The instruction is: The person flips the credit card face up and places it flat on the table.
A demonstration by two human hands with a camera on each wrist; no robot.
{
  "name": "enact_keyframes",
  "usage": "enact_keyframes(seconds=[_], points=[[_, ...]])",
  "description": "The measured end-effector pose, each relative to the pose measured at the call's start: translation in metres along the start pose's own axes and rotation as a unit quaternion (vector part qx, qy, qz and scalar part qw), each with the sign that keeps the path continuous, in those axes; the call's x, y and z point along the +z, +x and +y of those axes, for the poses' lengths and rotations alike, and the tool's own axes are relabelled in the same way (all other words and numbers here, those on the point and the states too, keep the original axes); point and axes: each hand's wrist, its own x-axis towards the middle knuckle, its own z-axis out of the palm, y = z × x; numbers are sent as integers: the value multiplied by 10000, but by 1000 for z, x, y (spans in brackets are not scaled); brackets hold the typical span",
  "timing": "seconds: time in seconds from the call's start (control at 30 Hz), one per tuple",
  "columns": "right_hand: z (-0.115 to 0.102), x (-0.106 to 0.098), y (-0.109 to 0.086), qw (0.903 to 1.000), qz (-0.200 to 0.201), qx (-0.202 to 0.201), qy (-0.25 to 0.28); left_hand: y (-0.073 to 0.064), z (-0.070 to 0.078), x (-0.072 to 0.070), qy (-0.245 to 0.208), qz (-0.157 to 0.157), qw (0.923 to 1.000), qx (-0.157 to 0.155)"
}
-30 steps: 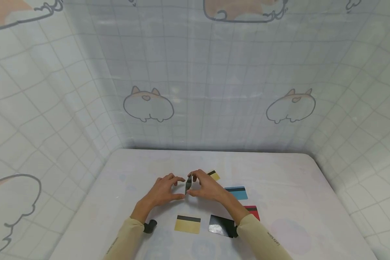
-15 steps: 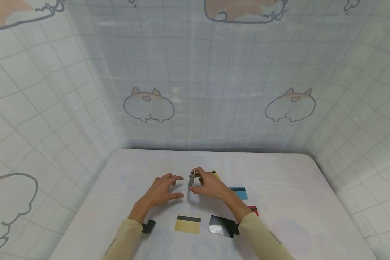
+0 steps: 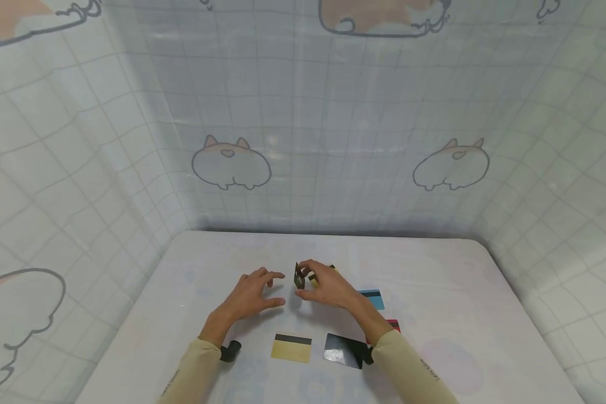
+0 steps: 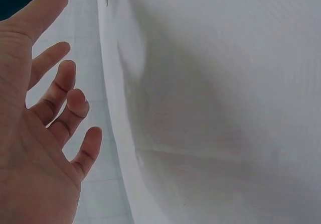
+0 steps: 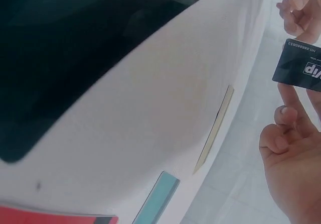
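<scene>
My right hand (image 3: 327, 288) pinches a dark card (image 3: 299, 276) by its edges between thumb and fingers. The card stands on edge above the table; in the right wrist view "Vip" lettering and a number row show on the dark card (image 5: 299, 67). To its left, my left hand (image 3: 247, 295) hangs over the table with thumb and fingers spread apart, a gap between them and the card. The left wrist view shows the left hand (image 4: 37, 148) with loosely bent fingers and nothing in its palm.
On the white table lie a gold card (image 3: 291, 351) with a dark stripe and a glossy black card (image 3: 341, 350). A blue card (image 3: 376, 300), a red card (image 3: 394, 325) and another gold card (image 3: 315, 283) are partly covered by the right hand and arm. Patterned curtains (image 3: 303, 129) surround the table.
A second ago both hands were close around the card. The right hand has shifted it slightly right and away and turned it, while the left hand has drawn back a little.
</scene>
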Motion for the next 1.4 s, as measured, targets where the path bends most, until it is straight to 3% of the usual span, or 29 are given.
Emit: enact_keyframes(seconds=[0.5, 1.03, 1.4], points=[[3, -4, 2, 9983, -51, 0, -586, 9, 4, -6, -140, 211, 9997, -14], [13, -5, 5, 9945, -167, -41, -1038, 17, 7, -5, -280, 124, 9994, 152], [12, -4, 3, 9915, -282, -134, -1259, 19, 9, -5, -42, 16, 9997, 229]])
